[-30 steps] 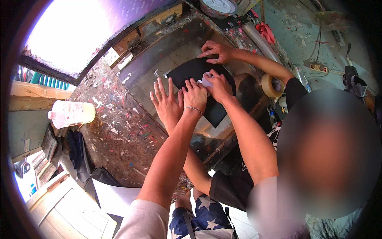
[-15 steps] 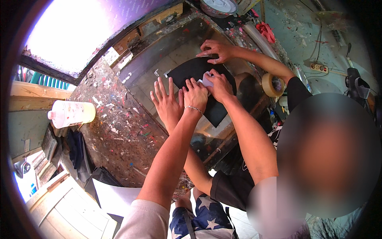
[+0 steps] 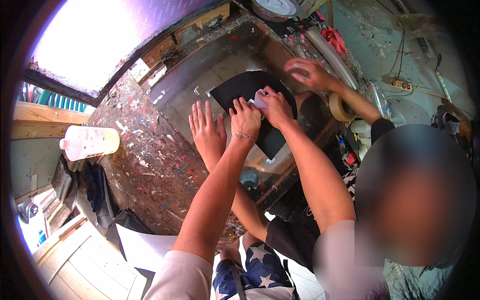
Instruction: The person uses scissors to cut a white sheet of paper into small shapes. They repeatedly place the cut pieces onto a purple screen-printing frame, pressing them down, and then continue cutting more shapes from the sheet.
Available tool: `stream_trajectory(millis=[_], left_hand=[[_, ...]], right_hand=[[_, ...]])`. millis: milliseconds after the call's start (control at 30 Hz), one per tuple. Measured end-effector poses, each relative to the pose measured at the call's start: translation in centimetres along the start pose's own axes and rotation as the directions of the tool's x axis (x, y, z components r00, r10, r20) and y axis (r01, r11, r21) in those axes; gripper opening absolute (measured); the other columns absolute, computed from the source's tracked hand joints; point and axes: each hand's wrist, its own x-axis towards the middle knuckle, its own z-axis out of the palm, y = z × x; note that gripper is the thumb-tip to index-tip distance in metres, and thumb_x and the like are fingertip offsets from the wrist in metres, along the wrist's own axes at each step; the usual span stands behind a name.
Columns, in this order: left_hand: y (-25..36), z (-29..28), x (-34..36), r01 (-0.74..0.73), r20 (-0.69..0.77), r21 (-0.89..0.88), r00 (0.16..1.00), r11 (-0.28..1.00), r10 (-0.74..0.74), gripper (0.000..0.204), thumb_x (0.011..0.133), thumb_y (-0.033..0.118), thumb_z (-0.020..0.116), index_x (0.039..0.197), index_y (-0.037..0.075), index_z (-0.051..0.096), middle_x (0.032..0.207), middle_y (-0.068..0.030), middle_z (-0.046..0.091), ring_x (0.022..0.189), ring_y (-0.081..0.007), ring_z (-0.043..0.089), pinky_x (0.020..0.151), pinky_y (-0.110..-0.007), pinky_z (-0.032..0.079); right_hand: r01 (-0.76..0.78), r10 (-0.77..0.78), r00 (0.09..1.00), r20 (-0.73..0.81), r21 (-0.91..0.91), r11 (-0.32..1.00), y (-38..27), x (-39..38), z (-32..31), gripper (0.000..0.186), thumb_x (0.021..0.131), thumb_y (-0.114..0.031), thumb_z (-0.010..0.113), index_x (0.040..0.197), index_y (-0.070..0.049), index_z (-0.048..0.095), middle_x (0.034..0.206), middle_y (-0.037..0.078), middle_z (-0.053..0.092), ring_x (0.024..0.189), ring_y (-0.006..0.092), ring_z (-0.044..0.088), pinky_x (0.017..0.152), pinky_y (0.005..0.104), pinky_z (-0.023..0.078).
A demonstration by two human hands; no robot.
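A black curved panel, of cloth or some similar sheet, lies on a glass plate. My left hand, with a bracelet at the wrist, presses down on the panel with its fingers extended. Beside it, my right hand grips a small pale lavender block against the black surface. I cannot tell the block's kind. A co-worker's left hand lies flat on the glass, left of mine. The co-worker's right hand is raised beyond the panel, fingers apart.
A roll of tan tape rests at the right of the glass. On the paint-spattered table a pale plastic container lies to the left. A bright framed screen slants up behind. The co-worker's arm crosses beneath my left forearm.
The co-worker's right hand has lifted off the panel's far edge and moved right. Their left hand has shifted slightly away from mine. My hands have hardly moved.
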Motion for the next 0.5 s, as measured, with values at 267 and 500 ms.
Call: stream_trajectory(millis=[267,500], left_hand=[[0.7,-2.6,0.1,-0.023,0.163,0.021,0.986,1.000,0.019,0.037,0.094,0.020,0.045,0.120,-0.005,0.054,0.136,-0.0293,0.043,0.130,-0.0429,0.040,0.099,-0.056,0.042],[1.0,-3.5,0.5,-0.005,0.234,0.049,0.972,0.999,-0.007,0.042,0.091,0.023,0.053,0.124,-0.003,0.052,0.141,-0.0280,0.040,0.132,-0.0417,0.038,0.100,-0.055,0.042]], right_hand=[[0.008,-0.008,1.000,-0.025,-0.018,1.000,0.2,-0.1,0.2,0.051,0.076,-0.009,0.073,0.125,-0.016,0.060,0.129,0.003,0.051,0.112,0.0327,0.054,0.092,0.0424,0.051],[-0.027,0.027,0.999,0.023,0.005,1.000,-0.6,-0.5,-0.7,0.052,0.076,-0.011,0.072,0.127,-0.014,0.058,0.131,0.004,0.049,0.112,0.0330,0.053,0.095,0.0416,0.049]])
